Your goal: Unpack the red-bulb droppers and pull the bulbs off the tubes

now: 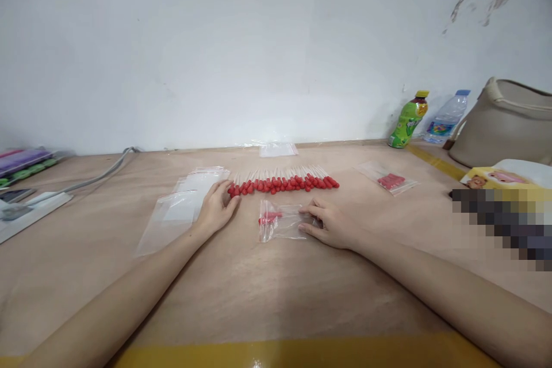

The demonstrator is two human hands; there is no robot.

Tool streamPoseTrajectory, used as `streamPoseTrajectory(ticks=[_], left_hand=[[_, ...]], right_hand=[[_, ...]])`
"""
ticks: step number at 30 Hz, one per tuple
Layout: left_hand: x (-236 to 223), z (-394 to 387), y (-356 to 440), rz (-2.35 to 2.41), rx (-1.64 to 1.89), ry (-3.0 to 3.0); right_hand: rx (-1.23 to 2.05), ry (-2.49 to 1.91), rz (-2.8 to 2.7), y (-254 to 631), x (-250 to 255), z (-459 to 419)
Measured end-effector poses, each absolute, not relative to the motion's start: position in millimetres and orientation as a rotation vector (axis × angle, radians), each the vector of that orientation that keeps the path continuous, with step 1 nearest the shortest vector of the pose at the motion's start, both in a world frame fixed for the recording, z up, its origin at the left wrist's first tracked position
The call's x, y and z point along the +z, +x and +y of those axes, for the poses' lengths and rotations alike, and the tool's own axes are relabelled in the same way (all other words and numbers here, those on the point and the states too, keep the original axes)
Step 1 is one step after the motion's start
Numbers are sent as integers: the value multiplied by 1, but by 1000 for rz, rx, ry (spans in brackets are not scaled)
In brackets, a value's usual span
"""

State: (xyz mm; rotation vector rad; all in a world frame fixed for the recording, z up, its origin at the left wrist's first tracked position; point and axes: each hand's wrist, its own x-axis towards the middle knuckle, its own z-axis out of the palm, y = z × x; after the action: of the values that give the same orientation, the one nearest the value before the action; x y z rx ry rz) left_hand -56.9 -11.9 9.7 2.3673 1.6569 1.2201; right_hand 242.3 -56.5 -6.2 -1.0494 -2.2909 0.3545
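Note:
Red-tipped thin sticks (pixel 284 184) lie side by side in a long row, red ends toward me and pale ends toward the wall. My left hand (pixel 218 207) is at the left end of this row, its thumb and fingers apart around the outermost red tips. In front of the row, a clear zip bag (pixel 290 231) lies flat with red pieces (pixel 270 217) at its left end. My right hand (pixel 330 225) has its thumb and fingers on the bag's right end. Beside my left hand, flat clear bags (pixel 172 213) are spread in an overlapping pile.
At the right is another clear bag (pixel 403 184) with red pieces inside. Farther right stand a green bottle (pixel 407 121), a water bottle (pixel 446 118) and a beige handbag (pixel 502 126). A power strip (pixel 38 213) with a grey cable is at the left.

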Motion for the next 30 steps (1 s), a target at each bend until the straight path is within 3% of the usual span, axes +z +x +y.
streamPoseTrajectory(ticks=[3, 7, 14, 22, 30], left_hand=[[15, -30, -47, 1404, 1316, 2600], [17, -60, -24, 1050, 1086, 2661], [15, -66, -2, 1233, 742, 2464], [11, -67, -6, 1252, 734, 2318], [24, -61, -29, 1153, 947, 1889]], right_hand=[[368, -1007, -2322, 244, -5, -55], [388, -978, -2339, 245, -6, -54], [449, -980, -2350, 246, -2, -54], [458, -983, -2323, 246, -4, -54], [471, -1016, -2328, 247, -2, -57]])
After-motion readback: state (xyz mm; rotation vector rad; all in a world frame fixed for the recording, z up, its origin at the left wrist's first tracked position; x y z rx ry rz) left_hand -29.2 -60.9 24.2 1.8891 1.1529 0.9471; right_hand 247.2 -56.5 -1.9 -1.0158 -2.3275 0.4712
